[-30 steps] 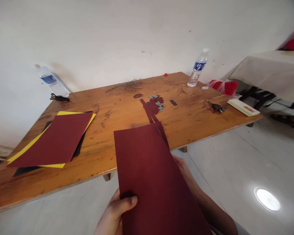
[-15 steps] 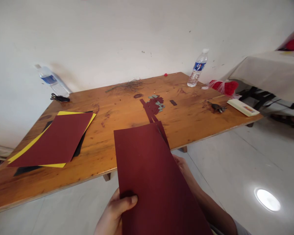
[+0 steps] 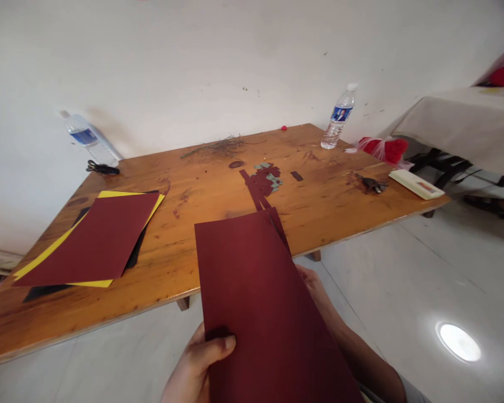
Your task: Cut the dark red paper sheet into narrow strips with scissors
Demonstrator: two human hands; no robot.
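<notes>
Left bottle (image 3: 84,137): clear with a blue label, near the wall (image 3: 185,67) at the far left corner of the table (image 3: 178,235).
Paper stack (image 3: 92,240): maroon on top, yellow and black edges poking out beneath, flat on the wood.
Black looped thing (image 3: 103,167): just beside the bottle's foot; we cannot tell what it is.
Left hand (image 3: 193,358): our thumb lies on top and the fingers go behind, clamped on the near left edge of the sheet.
Twigs (image 3: 220,146): a thin heap at the back edge.
Maroon sheet (image 3: 252,291): in front of us, its top overlapping our view of the table's near edge; a narrow flap (image 3: 282,230) parts from it at the upper right, with a thin dark line in the gap.
Scraps (image 3: 266,179): maroon and grey-green bits piled past the sheet, strips (image 3: 252,190) beside them.
Right hand (image 3: 313,285): mostly behind the sheet's right edge; we cannot tell what its fingers grip.
Right bottle (image 3: 338,120): upright near the back.
Keys (image 3: 373,184): near the right end.
White box (image 3: 417,184): at the right corner.
</notes>
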